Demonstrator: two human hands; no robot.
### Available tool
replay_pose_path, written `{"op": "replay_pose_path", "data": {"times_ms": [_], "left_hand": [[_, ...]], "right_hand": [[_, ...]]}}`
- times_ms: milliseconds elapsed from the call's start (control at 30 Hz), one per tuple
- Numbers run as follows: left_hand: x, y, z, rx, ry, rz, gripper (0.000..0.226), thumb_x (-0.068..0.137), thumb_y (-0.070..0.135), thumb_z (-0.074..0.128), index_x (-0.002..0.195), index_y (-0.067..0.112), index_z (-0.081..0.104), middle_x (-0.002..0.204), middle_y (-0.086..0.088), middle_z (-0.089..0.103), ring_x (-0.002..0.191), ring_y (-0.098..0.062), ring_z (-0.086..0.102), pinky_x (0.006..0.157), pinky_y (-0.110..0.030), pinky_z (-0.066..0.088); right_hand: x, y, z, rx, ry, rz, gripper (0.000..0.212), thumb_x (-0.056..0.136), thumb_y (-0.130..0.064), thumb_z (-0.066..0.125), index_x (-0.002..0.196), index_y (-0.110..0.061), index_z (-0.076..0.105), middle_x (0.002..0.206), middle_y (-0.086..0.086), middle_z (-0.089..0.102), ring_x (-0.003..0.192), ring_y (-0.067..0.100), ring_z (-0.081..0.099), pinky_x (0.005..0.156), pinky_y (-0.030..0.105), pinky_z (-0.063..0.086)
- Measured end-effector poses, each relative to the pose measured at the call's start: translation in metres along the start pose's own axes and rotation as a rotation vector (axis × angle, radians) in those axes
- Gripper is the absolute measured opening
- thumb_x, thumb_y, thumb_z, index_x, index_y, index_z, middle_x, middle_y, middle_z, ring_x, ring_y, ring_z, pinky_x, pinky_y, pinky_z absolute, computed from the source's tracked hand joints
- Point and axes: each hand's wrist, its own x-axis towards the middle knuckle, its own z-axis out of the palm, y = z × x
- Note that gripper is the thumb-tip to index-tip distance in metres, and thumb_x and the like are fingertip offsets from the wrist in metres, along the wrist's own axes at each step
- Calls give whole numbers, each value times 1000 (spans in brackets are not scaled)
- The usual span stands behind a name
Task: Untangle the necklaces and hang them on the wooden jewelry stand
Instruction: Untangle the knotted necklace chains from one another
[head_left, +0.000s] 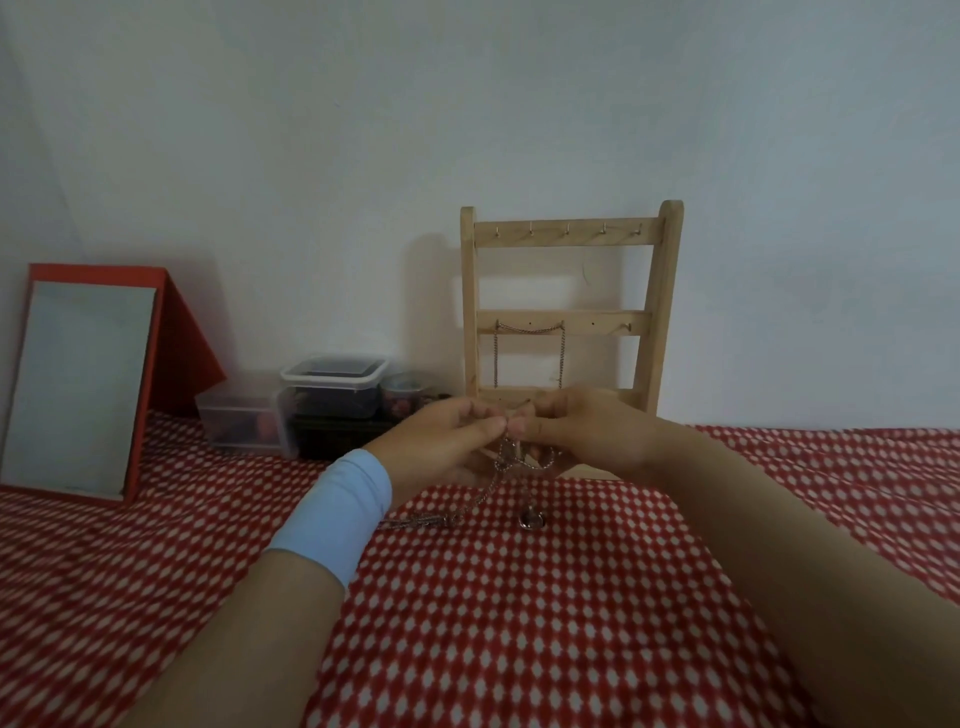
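Observation:
My left hand and my right hand meet fingertip to fingertip just in front of the wooden jewelry stand. Both pinch a tangled bunch of silver necklaces that hangs between them. One chain trails down to the left onto the cloth, and a small pendant dangles near the cloth. One silver chain hangs across two hooks on the stand's middle bar. The top bar's hooks are bare.
A red and white patterned cloth covers the surface. A red-framed mirror leans at the left. Clear plastic boxes stand between the mirror and the stand. A white wall is right behind the stand.

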Motion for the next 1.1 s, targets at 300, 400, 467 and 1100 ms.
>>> {"op": "replay_pose_path", "data": {"times_ms": [300,400,467,1100], "left_hand": [[-4,-6,-13,222,-86,-20,26,97,8,56,121,3,61,102,-9,76,84,-18,71,75,-25,57],[-6,-6,-14,237,-86,-55,25,97,8,55,120,1,60,101,-8,76,83,-17,72,74,-27,58],[-5,-7,-13,278,-82,-32,21,98,10,55,114,4,66,100,-5,77,86,-19,72,83,-33,58],[-5,-8,-23,418,-48,-53,18,98,14,54,106,12,71,94,-1,77,76,-13,68,82,-35,54]], "right_hand": [[3,5,-7,-205,26,139,24,104,-32,54,94,-15,67,83,4,68,73,18,63,74,33,55],[3,5,-4,-363,-29,161,22,100,-32,57,102,-15,71,98,2,72,90,21,68,82,34,57],[3,1,1,-467,-18,95,22,97,-30,59,112,-20,72,112,-4,70,106,16,65,92,33,52],[10,18,6,-57,50,-33,10,98,-17,66,106,-12,70,79,4,70,65,16,59,65,31,54]]}}
